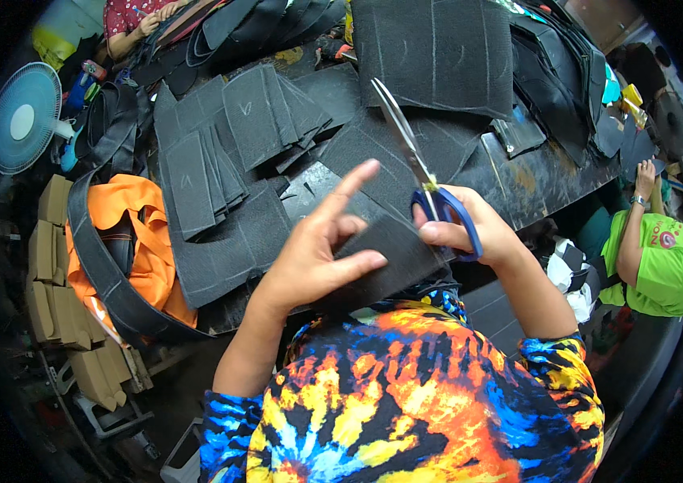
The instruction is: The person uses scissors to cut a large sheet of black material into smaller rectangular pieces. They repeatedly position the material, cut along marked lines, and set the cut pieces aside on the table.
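Observation:
My right hand (478,225) is closed round the blue handles of a pair of scissors (415,153). Their long metal blades point up and away from me, almost together. My left hand (321,249) has its index finger stretched out and its thumb apart, over the left side of a small black sheet piece (398,262). That piece lies between my two hands, close to my body, its right corner near the scissor handles. I cannot make out what supports it. Beyond the hands, stacks of cut black pieces (257,113) with pale chalk marks lie on the table.
A large chalk-lined black sheet (438,56) lies at the far side of the dark table (534,181). An orange cloth bag (144,233) and a fan (24,121) are at left. One person in lime green (655,258) is at right; another in red (124,24) is at far left.

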Motion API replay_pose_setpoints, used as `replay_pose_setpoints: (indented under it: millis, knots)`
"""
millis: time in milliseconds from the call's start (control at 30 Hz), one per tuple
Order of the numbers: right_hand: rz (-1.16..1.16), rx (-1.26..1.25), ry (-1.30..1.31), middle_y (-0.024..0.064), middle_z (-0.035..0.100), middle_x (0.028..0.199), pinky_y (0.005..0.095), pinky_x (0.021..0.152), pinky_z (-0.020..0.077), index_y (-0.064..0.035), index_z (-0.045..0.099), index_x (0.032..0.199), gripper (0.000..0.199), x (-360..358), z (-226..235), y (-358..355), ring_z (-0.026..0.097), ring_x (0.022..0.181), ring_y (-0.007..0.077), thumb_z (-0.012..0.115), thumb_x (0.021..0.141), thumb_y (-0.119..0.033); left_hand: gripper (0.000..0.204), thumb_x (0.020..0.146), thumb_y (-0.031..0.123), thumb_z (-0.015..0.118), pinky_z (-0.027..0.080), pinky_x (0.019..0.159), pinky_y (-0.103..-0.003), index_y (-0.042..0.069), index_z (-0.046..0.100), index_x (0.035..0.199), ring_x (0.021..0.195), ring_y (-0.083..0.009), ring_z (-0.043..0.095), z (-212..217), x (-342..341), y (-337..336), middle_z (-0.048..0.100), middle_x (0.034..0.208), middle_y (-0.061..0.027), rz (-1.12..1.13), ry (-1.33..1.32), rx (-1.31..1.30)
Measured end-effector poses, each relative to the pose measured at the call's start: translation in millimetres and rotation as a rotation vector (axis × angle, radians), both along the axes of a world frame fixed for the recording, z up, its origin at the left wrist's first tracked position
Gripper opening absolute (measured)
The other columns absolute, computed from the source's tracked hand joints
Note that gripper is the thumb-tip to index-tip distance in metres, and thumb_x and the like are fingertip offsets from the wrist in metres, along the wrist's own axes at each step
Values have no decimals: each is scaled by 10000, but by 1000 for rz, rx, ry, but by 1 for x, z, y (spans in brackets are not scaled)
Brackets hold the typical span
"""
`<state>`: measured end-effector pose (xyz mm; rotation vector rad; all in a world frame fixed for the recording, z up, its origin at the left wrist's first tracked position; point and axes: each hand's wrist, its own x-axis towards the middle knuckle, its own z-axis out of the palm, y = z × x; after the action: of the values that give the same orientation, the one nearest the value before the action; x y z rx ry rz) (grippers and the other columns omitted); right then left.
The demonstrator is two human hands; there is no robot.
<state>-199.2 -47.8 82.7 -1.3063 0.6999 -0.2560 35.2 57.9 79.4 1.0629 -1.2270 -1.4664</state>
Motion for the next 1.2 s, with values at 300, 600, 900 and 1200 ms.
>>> replay_pose_setpoints:
  millis: [300,600,900,1200]
  knots:
    - [206,160,-42,31,604,849,277,761,499,-26,585,939,431,-51,-41,24,594,826,117,693,903,-442,423,839,4,731,440,1016,-283,-5,646,1253,1143,-146,594,-22,46,-5,670,1206,-74,180,-87,-101]
    - [207,23,47,-11,561,808,242,674,422,-44,590,891,408,-42,-32,22,500,768,66,757,849,-413,358,847,8,710,441,1021,-294,-12,675,1202,1142,-157,602,-10,50,-19,665,1205,-84,98,-118,-109]
    - [130,179,118,-63,525,721,210,546,352,-37,591,870,277,-69,-41,24,453,645,20,783,858,-236,395,837,52,720,422,1056,-334,4,661,1224,1193,-176,581,-9,96,-46,658,1238,-90,405,-292,-351]
    - [-14,63,353,-12,554,701,236,570,424,-53,560,820,375,-129,-46,20,521,650,65,696,923,-387,779,812,85,728,474,960,-387,89,366,1501,1130,-311,578,-32,129,-104,538,1278,-214,939,-1318,-531]
